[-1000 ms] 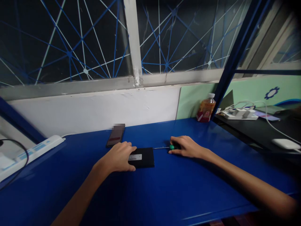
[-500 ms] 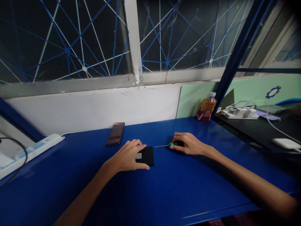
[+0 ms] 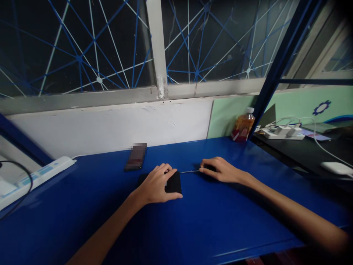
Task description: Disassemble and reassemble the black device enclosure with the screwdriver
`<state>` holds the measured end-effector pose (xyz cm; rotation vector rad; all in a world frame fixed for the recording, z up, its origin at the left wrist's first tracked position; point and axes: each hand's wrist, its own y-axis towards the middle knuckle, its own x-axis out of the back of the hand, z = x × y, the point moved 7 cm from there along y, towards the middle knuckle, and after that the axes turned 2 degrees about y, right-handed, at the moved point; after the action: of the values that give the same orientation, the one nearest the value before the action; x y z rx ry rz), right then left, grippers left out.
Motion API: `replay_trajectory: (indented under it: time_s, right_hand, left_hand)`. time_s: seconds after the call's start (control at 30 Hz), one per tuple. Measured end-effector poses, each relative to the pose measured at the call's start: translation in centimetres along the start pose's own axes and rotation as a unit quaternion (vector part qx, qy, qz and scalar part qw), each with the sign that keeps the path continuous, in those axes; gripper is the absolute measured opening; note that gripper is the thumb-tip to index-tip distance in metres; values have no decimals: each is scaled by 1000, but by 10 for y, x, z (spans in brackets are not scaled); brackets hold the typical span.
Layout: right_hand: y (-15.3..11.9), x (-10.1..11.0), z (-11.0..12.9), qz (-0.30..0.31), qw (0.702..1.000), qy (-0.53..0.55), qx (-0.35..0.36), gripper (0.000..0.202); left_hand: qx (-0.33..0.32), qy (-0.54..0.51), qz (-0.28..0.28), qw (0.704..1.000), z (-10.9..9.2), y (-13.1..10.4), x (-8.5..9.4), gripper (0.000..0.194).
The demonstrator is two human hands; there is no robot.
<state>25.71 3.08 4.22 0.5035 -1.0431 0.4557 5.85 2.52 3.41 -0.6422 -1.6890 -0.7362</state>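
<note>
A flat black rectangular box (image 3: 174, 183) lies on the blue table (image 3: 209, 221). My left hand (image 3: 158, 184) is over it, thumb along the near edge and fingers on the far side, gripping it. A thin metal rod (image 3: 190, 171) runs from the box's right far corner to my right hand (image 3: 215, 168). The fingertips and thumb of my right hand pinch the rod's right end; any handle is hidden by the fingers.
Behind my left hand lies a dark phone (image 3: 135, 157). A white power strip (image 3: 38, 178) is at the left. An amber drink bottle (image 3: 243, 125) stands at the back right. Beyond it, a black table (image 3: 298, 151) bears chargers and cables.
My left hand has slid right along the box, to its right end. The fingers of my right hand have shifted, and the green piece seen between them earlier no longer shows.
</note>
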Motion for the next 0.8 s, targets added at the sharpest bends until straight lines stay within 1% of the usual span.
replay_trajectory:
  time_s: [0.1,0.3,0.43,0.5,0.63,0.8]
  right_hand:
    - [1,1,0,1,1000,2,16,35]
    - [1,-1,-10,-26,1000,-12,-11,33]
    - [1,-8,-10,-9,1000,-6,-26,28]
    - [1,-9,-7,-4,1000,-5,-23,28]
    - [1,-4,-3,-4,1000,-6,-15,31]
    - [1,3,-5,-14,1000,-15,-3,33]
  left_hand:
    - [-5,6,-3,1000,-4,1,2,74]
    - [-5,19,-12,1000,-7,1,1,73]
    - [-5,17,-11,1000,-7,0,1,74]
    - [-5,17,-11,1000,-7,0,2,73]
    - [-6,18,-11,1000,-8,0,2,73]
    - [-7,25,-12,1000,-8,0,2,74]
